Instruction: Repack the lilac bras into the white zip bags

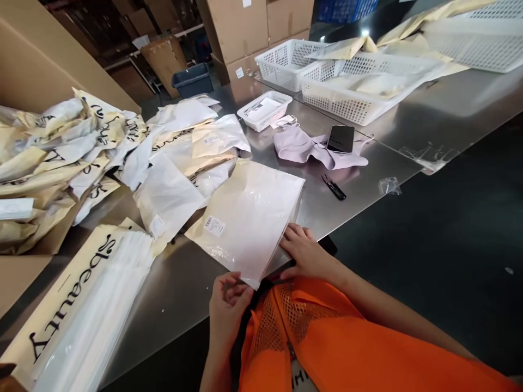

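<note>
A flat white and cream plastic packing bag [253,207] with a barcode label [214,225] lies at the near table edge in front of me. My left hand [229,302] is at its near corner, fingers curled and thumb close to the bag's edge, seemingly pinching it. Along the bag's right edge rests my right hand [306,253], fingers stretched out against the side and thumb apart. More filled bags [167,190] are heaped just left of it. A stack of flat bags with "beauty" lettering [93,305] lies at lower left.
A large cardboard box [24,272] at left overflows with bags. Beyond the bag are a small black snips [334,188], a phone [340,139] on lilac cloth [294,144], and a small white basket [265,111]. Larger white baskets [339,103] stand at back right.
</note>
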`<state>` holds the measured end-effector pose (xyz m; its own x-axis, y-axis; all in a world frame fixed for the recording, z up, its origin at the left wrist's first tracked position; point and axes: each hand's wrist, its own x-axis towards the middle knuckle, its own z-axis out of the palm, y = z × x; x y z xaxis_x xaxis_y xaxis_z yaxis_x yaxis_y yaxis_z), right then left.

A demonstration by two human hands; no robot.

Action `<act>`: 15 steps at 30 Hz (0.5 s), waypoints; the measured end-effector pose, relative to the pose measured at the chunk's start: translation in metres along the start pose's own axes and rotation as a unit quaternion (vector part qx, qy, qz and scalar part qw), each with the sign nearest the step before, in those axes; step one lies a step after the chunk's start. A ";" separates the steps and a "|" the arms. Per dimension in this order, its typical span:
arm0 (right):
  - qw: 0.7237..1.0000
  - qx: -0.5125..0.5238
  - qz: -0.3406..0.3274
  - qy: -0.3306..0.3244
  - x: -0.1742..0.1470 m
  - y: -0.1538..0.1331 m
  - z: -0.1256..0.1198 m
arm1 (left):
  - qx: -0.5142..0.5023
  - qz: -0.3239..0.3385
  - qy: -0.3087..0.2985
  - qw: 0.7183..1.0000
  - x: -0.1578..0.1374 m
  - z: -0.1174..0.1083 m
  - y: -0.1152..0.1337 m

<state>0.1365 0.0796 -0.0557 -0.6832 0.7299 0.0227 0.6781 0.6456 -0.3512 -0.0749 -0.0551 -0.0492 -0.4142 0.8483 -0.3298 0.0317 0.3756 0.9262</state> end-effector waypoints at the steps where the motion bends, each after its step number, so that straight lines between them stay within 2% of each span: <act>1: 1.000 -0.004 -0.014 0.006 -0.007 0.003 0.003 | 0.063 0.036 0.015 0.997 -0.002 0.005 0.000; 2: 1.000 0.002 -0.023 0.014 -0.013 0.005 0.006 | 0.148 0.080 0.038 0.985 -0.003 0.011 0.001; 3: 0.999 0.021 -0.030 0.021 -0.019 0.007 0.008 | 0.247 0.128 0.063 0.959 -0.004 0.017 0.002; 6: 0.989 0.133 -0.038 0.040 -0.031 0.013 0.007 | 0.489 0.252 0.106 0.828 -0.001 0.033 0.009; 8: 0.975 0.206 -0.017 0.084 -0.036 0.019 0.004 | 0.554 0.302 0.109 0.768 0.003 0.038 0.015; 10: 0.956 0.250 0.025 0.153 -0.037 0.025 0.004 | 0.556 0.333 0.128 0.751 0.008 0.039 0.022; 12: 0.938 0.272 0.051 0.208 -0.034 0.028 0.007 | 0.518 0.354 0.158 0.762 0.013 0.035 0.028; 15: 0.930 0.291 0.011 0.224 -0.016 0.028 0.015 | 0.446 0.402 0.198 0.775 0.018 0.027 0.035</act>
<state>0.1625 0.0822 -0.0797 -0.4007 0.8458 0.3523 0.3393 0.4941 -0.8004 -0.0565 -0.0164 -0.0277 -0.1754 0.8275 0.5334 0.9670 0.0432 0.2509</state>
